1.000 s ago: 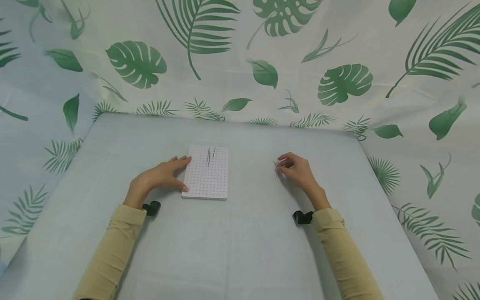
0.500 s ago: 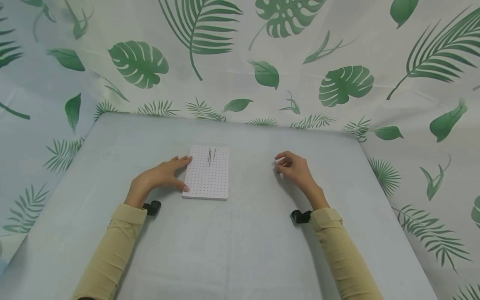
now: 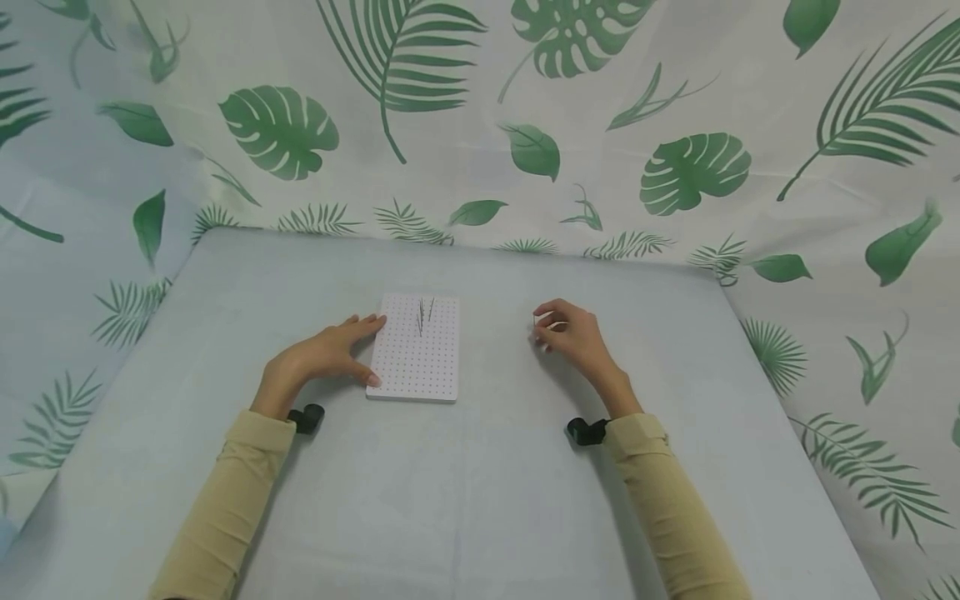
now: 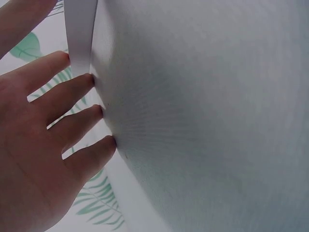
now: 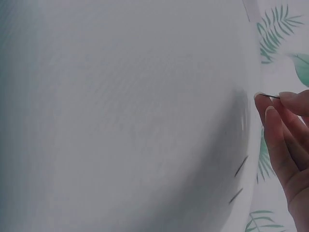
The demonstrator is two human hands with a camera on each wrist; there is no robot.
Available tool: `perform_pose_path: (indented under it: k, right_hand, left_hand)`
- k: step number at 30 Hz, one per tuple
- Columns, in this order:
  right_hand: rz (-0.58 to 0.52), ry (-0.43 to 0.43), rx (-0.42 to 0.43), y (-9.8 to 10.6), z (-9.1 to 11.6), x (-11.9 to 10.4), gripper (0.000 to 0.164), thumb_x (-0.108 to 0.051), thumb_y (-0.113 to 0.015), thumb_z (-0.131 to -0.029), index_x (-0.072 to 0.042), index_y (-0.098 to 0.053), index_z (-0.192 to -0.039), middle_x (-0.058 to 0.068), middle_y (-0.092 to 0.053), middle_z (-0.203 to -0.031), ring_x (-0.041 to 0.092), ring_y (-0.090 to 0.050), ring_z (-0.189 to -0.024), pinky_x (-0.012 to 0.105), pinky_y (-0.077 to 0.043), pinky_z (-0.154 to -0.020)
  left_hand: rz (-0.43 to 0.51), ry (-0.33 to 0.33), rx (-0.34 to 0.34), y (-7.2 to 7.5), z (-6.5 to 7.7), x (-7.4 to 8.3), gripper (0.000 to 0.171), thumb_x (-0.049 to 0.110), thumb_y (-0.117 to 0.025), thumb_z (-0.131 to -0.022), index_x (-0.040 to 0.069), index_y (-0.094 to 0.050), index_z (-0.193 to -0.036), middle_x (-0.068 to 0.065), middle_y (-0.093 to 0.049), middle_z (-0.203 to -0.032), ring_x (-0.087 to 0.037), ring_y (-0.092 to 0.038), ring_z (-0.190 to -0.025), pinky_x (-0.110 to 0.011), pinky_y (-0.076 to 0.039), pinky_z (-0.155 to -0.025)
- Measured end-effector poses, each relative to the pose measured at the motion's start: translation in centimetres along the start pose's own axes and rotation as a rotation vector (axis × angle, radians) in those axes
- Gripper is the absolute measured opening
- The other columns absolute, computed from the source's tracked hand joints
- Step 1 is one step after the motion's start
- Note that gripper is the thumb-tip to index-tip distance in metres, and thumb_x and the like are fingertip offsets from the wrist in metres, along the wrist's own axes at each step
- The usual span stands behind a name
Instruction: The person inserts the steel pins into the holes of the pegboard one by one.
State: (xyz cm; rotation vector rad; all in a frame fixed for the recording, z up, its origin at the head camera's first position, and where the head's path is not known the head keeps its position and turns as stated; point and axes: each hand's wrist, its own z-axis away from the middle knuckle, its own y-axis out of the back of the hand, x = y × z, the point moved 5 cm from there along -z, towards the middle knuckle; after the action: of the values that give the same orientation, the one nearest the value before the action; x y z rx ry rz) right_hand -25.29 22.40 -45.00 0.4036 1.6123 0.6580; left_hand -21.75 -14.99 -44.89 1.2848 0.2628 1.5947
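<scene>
A white pegboard (image 3: 412,358) with rows of small holes lies on the table left of centre in the head view. Several thin dark pins (image 3: 422,317) stand in its far part. My left hand (image 3: 322,354) is spread along the board's left side, with thumb at the near corner and a fingertip at the far part of that edge. Right of the board, my right hand (image 3: 570,329) pinches a thin metal pin (image 5: 270,95) between thumb and fingertips, above the table. Two loose pins (image 5: 241,166) lie on the table under this hand in the right wrist view.
A pale grey cloth covers the table (image 3: 420,492). Behind it and along both sides hangs a white curtain (image 3: 450,167) printed with green leaves. Small black cameras (image 3: 585,432) sit at both wrists.
My right hand has shifted left toward the pegboard, with a pin pinched in its fingertips. The left hand keeps its place on the board's edge.
</scene>
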Motion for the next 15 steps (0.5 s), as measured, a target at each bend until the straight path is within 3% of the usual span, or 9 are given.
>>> perform_pose_path:
  k: [15]
  right_hand:
    - [-0.048,0.032,-0.020,-2.4,-1.3,-1.7,0.024,-0.001,-0.073,-0.092,-0.001,-0.067,-0.115,0.020,-0.076,-0.098,0.031,-0.076,-0.078,0.034,-0.062,-0.063]
  left_hand:
    - [-0.005,0.007,0.006,-0.1,-0.1,0.0,0.101,0.028,-0.084,-0.084,0.011,-0.025,-0.164,-0.016,-0.017,-0.171,-0.045,-0.005,-0.159,-0.068,-0.010,-0.124]
